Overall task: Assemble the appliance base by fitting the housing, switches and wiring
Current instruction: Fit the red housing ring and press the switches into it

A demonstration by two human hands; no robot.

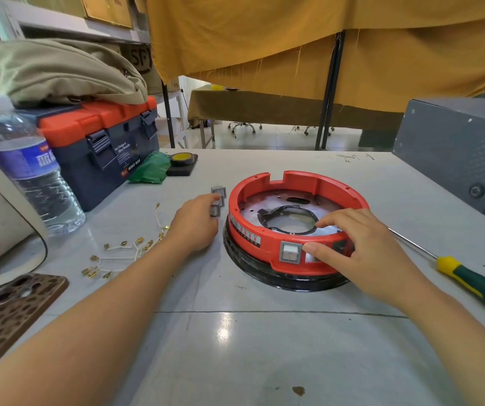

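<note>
red housing [296, 227] mid-bench on black ring, 1 switch [289, 251] already in front wall | R hand [361, 250] grip spans rim, thumb by next slot, prob. steadying | L hand [197, 221] grip pinching spare switch [215, 210] from pile | wires [124, 253] wait at left

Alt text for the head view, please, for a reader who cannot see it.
A right hand holds the front of a round red plastic housing with one grey switch fitted, while the left hand pinches a loose grey switch beside it on the white table.
</note>
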